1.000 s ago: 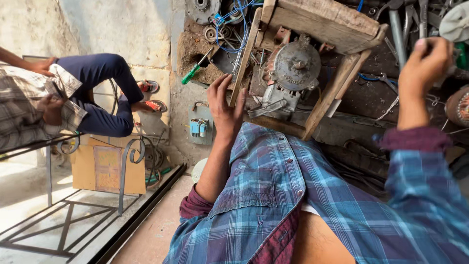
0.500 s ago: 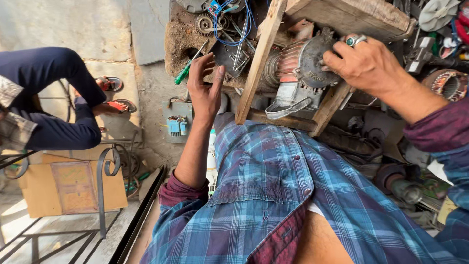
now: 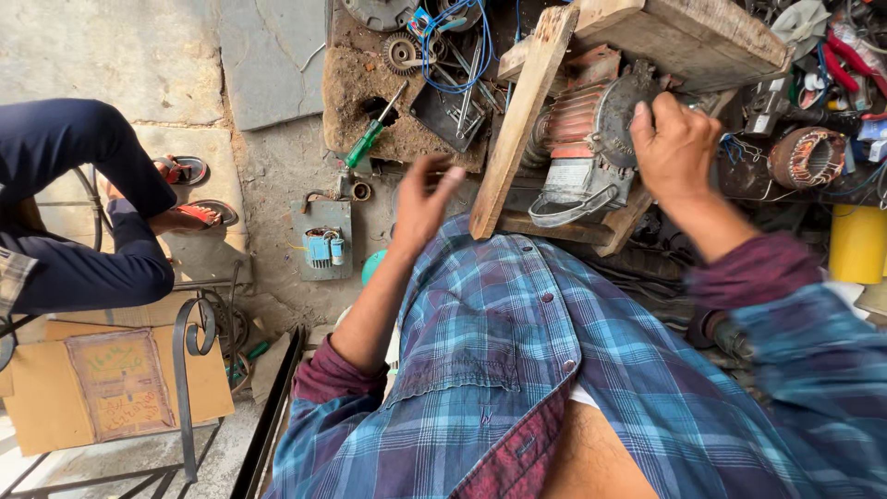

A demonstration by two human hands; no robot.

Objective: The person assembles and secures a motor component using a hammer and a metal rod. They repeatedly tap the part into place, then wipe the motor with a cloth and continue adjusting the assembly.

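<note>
An orange and grey electric motor [image 3: 580, 139] sits under a wooden frame [image 3: 637, 37] on the workshop floor. My right hand [image 3: 673, 139] rests on the motor's round grey end cover, fingers curled over it. My left hand [image 3: 423, 205] hovers free just left of the frame's slanted wooden leg [image 3: 522, 120], fingers apart and blurred, holding nothing. My blue plaid shirt [image 3: 517, 370] fills the lower part of the view.
A green-handled screwdriver [image 3: 374, 129], gears and blue wires lie on a dirty board. A small blue-and-grey part [image 3: 321, 248] sits on the floor. Another person's legs in dark trousers and sandals [image 3: 83, 212] are at left, with cardboard [image 3: 120, 388] and a metal rail. A stator winding [image 3: 808, 157] and a yellow container [image 3: 857, 242] are at right.
My right hand slid down from the motor's upper right onto its end cover. My left hand came away from the wooden leg and dropped lower. The view shifted closer to the motor.
</note>
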